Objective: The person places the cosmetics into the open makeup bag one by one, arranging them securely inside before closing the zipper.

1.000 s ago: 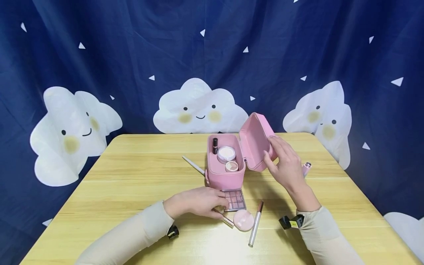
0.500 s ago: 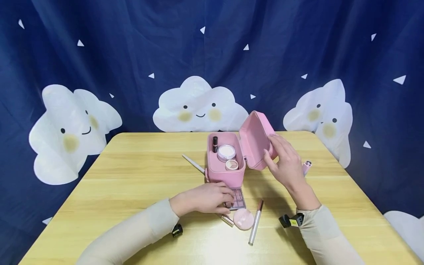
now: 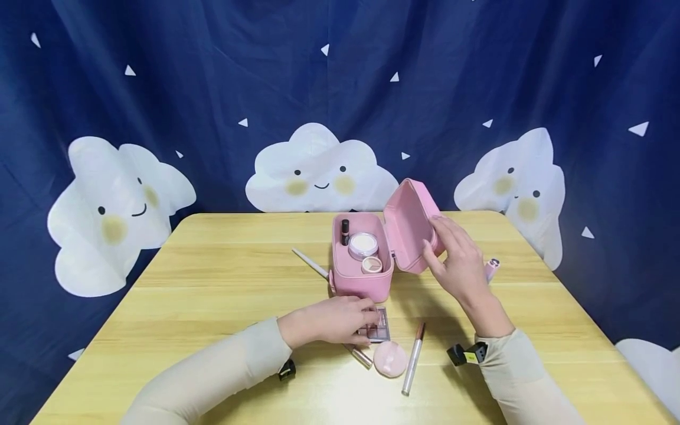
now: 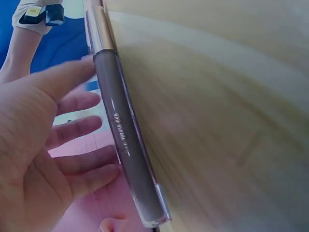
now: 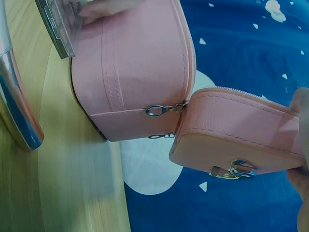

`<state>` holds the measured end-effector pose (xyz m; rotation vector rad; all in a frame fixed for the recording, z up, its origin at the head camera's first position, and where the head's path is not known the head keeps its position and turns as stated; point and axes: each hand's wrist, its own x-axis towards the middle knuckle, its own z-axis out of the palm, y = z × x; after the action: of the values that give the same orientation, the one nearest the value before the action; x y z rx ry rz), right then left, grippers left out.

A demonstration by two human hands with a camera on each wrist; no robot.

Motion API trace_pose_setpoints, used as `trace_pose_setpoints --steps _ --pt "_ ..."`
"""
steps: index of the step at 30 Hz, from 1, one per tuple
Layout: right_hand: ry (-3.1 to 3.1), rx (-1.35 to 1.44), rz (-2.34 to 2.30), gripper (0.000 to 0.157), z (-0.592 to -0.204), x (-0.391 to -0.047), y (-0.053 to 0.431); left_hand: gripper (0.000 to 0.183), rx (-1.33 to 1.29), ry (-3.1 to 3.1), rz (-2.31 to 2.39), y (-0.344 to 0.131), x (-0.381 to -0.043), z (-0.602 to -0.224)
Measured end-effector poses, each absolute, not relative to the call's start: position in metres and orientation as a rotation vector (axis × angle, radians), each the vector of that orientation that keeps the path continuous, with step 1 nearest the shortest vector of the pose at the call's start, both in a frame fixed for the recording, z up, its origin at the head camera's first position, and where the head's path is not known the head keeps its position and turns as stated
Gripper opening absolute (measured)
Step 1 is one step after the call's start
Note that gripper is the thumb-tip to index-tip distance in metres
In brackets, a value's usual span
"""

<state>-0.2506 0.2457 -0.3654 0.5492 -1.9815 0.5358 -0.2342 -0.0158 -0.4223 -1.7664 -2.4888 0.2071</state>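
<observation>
My left hand (image 3: 332, 319) reaches over the eyeshadow palette (image 3: 382, 323) in front of the pink makeup case (image 3: 366, 288), thumb and fingers about its edges. In the left wrist view a lip gloss tube (image 4: 126, 130) with a gold cap lies in front of the fingers and hides the palette. My right hand (image 3: 459, 257) grips the case's raised lid (image 3: 406, 227), thumb on one side and fingers on the other. Inside the case are a black lipstick (image 3: 345, 232), a round powder compact (image 3: 363, 245) and a small round pot (image 3: 372, 265).
A pink powder puff (image 3: 390, 359) and a brown-capped tube (image 3: 413, 363) lie nearer the front of the wooden table (image 3: 212, 283). Left of the case is a thin white stick (image 3: 309, 262). Behind my right wrist shows a pink tube (image 3: 491, 270).
My left hand has shifted slightly right, and the palette has slid toward me from the case. The puff and both tubes beside it have moved slightly. My right hand stays on the lid.
</observation>
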Motion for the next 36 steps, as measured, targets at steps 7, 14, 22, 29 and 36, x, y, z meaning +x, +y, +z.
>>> trace_pose_setpoints --steps 7,14,22,29,36 --pt "-1.988 0.537 0.518 0.044 -0.367 -0.251 0.246 0.061 -1.731 -2.570 0.191 -0.014 -0.233 -0.420" --pt "-1.966 0.546 0.536 0.042 -0.366 -0.250 0.246 0.063 -1.688 -2.651 0.177 -0.013 -0.231 -0.418" --pt "-1.980 0.531 0.546 0.045 -0.367 -0.251 0.245 0.064 -1.708 -2.643 0.119 -0.016 -0.231 -0.413" --pt "-1.958 0.544 0.566 0.043 -0.365 -0.251 0.244 0.066 -1.701 -2.598 0.120 -0.020 -0.231 -0.400" --pt "-1.960 0.543 0.560 0.043 -0.365 -0.250 0.244 0.066 -1.702 -2.541 0.081 -0.023 -0.232 -0.384"
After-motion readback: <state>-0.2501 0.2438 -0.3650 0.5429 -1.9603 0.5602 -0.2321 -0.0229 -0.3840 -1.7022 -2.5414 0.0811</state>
